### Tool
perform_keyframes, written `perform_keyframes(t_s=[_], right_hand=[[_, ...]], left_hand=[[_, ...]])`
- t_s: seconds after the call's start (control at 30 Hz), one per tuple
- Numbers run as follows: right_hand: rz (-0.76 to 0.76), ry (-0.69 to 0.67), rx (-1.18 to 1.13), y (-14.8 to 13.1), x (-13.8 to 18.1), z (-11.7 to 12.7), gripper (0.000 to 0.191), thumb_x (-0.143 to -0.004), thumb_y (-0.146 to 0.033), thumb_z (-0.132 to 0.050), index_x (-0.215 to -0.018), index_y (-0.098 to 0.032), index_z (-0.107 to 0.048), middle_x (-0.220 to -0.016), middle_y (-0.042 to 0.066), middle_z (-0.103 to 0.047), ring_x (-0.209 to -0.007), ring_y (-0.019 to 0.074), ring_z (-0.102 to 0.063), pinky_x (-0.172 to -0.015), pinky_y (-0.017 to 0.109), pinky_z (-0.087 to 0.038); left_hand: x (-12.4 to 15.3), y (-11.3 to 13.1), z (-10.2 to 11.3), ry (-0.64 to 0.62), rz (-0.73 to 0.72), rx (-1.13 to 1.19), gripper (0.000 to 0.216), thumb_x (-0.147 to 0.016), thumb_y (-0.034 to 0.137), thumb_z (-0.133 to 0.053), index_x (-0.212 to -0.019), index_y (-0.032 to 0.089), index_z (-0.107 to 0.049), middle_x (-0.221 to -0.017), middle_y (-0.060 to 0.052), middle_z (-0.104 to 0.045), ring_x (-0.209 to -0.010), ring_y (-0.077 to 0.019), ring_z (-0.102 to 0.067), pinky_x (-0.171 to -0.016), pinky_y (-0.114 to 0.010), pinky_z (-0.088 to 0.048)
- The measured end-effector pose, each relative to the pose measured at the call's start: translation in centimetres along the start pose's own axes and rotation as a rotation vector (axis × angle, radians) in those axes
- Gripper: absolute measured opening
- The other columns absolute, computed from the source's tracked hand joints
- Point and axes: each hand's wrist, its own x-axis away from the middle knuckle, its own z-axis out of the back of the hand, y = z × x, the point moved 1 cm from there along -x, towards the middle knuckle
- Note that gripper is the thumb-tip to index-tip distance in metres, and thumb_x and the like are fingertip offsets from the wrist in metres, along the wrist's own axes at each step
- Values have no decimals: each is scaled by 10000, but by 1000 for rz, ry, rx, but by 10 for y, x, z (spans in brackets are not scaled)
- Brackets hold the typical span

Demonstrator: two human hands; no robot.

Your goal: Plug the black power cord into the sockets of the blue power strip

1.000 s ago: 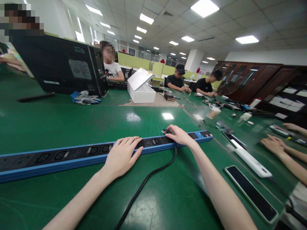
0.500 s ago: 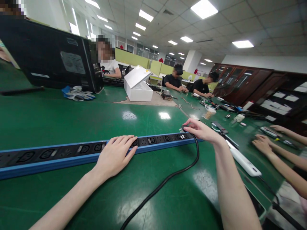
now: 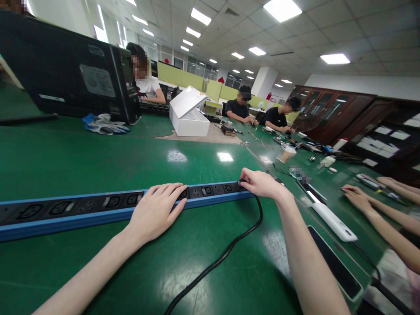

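A long blue power strip (image 3: 203,192) with black sockets lies across the green table. My left hand (image 3: 157,205) rests on its middle, palm down, fingers stretched over the sockets and thumb apart towards the near side. Towards the strip's right end, my right hand (image 3: 259,183) pinches a black plug (image 3: 239,183) against a socket. My fingers hide most of the plug, so I cannot tell how deep it sits. Its black cable (image 3: 226,247) curves from under that hand down to the bottom edge.
A black computer case (image 3: 85,78), gloves (image 3: 105,124) and an open white box (image 3: 189,122) stand beyond the strip. To the right lie a phone (image 3: 334,262) and a white power strip (image 3: 333,221). A neighbour's hands (image 3: 357,197) rest farther right; other people sit behind.
My right hand has moved left and down with the plug, from above the strip's end onto a socket. The plug's pins, visible before, are now hidden. My left hand stays on the strip.
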Motion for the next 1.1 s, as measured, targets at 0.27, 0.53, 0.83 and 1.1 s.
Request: perform_keyframes(t_s=[0.27,0.53,0.83,1.1], right_hand=[[-71,-21,56,-6,1,1,226,-944,-434,-546,-1075,-255,-587,-904,43,-720,-831,220,-655,-697,284,-389],[-197,-13,130,-19,-5,-5,232,-935,-417,-544,-1026,-212,-603,-965,122,-716,-874,279,-673,-725,334,-431],[-266,-56,147,-21,-10,-10,361,-925,-536,-521,-981,-209,-663,-970,143,-726,-885,303,-690,-743,374,-479],[-222,-106,168,-22,-13,-10,452,-958,-573,-464,-910,-211,-730,-974,156,-736,-917,296,-701,-807,402,-501]], left_hand=[[0,0,0,-13,-2,-24,478,-1011,485,-386,-1418,289,-542,-1416,-64,-604,-1285,-278,-548,-1101,-463,-372],[1,0,0,5,-1,-7,470,-1008,484,-390,-1405,290,-553,-1406,-66,-612,-1281,-279,-552,-1099,-469,-376],[1,-1,0,3,6,12,474,-1007,487,-394,-1414,298,-546,-1413,-65,-606,-1285,-277,-547,-1100,-470,-375],[2,-1,0,7,11,14,475,-1007,490,-389,-1414,299,-545,-1407,-64,-609,-1287,-275,-547,-1102,-467,-377]])
